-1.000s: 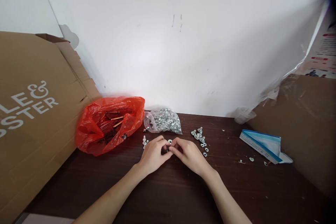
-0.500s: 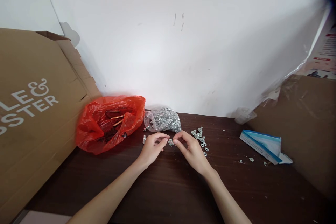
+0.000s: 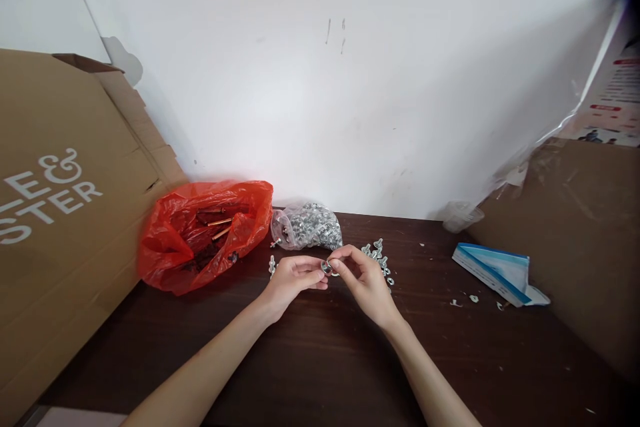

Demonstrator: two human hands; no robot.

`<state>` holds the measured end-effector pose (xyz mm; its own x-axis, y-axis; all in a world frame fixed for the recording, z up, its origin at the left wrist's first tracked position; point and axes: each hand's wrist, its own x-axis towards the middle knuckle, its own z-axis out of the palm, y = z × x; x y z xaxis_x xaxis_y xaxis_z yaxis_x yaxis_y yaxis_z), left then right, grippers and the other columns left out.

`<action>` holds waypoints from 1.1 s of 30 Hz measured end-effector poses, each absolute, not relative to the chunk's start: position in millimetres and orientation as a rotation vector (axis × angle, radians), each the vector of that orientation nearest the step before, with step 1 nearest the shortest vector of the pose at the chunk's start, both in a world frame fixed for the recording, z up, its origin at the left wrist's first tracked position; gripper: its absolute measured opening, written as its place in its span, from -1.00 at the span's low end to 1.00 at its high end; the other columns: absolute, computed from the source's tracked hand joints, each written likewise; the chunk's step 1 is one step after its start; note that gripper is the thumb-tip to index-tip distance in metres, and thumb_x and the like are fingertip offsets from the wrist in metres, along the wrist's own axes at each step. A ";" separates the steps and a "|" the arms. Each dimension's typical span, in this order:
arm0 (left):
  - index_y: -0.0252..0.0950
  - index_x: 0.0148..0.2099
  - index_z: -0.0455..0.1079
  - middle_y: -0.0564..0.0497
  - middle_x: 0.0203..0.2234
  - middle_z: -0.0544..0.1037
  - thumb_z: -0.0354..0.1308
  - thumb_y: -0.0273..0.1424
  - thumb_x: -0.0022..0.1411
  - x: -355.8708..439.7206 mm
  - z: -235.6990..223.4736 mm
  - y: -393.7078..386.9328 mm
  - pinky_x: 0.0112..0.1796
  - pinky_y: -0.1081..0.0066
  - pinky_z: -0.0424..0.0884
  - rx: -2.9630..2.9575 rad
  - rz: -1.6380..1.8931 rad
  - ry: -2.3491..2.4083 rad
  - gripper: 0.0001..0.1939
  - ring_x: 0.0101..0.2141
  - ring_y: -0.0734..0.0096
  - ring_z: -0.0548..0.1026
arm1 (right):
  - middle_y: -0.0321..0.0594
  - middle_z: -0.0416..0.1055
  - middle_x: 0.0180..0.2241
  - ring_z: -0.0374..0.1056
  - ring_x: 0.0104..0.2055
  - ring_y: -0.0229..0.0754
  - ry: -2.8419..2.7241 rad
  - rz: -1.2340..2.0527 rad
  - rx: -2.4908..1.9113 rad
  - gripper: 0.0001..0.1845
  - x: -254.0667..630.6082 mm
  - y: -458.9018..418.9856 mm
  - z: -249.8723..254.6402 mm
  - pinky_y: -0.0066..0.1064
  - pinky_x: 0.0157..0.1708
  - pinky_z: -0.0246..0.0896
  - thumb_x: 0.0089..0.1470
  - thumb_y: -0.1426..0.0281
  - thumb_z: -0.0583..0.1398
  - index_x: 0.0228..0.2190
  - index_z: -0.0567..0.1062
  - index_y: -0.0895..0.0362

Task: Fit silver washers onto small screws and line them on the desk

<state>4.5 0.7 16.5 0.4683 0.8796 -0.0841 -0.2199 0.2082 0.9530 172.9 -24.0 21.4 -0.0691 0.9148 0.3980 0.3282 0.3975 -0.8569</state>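
My left hand (image 3: 293,279) and my right hand (image 3: 363,280) meet over the dark wooden table (image 3: 320,360), fingertips pinched together on a small silver metal part (image 3: 327,267) held between them. A clear bag of silver fasteners (image 3: 306,227) lies just behind the hands. Loose silver wing-type fasteners (image 3: 377,253) are scattered to the right of my right hand, and a few more loose silver pieces (image 3: 272,264) lie left of my left hand. A red plastic bag (image 3: 200,233) holding copper-coloured bolts sits at the left.
A large cardboard box (image 3: 60,213) with white lettering leans at the left. A blue and white packet (image 3: 497,272) lies at the right, beside a brown plastic-wrapped box (image 3: 575,233). A white wall (image 3: 325,80) stands right behind the table.
Both hands lifted slightly off the table and moved a little away from me, still pinched on the small silver part. The view shifted slightly.
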 end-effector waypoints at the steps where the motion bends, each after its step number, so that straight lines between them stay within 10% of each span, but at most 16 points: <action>1: -0.45 -0.17 0.49 -0.13 -0.34 0.57 0.34 -0.33 -0.03 4.2 16.4 0.8 -0.15 0.21 0.46 1.090 0.876 0.732 -0.63 -0.33 0.36 0.52 | -0.18 0.44 -0.37 0.36 -0.34 -0.18 -1.612 0.718 -1.107 -0.77 173.4 -23.9 21.0 -0.36 -0.29 0.31 0.15 0.23 0.11 -0.34 0.41 0.13; 33: -0.40 -0.27 0.50 -0.08 -0.36 0.58 0.29 -0.46 -0.05 5.6 11.5 6.5 -0.14 0.30 0.45 1.363 1.108 0.821 -0.78 -0.28 0.30 0.53 | -0.24 0.40 -0.32 0.32 -0.33 -0.20 -1.903 0.426 -1.290 -0.88 173.3 -27.6 19.4 -0.39 -0.31 0.22 0.15 0.34 0.09 -0.25 0.34 0.09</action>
<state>5.6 6.5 11.5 0.3123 0.9379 0.1512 -0.1289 -0.1158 0.9849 173.3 -27.6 19.4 -0.1785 0.8920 0.4154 0.6296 0.4279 -0.6484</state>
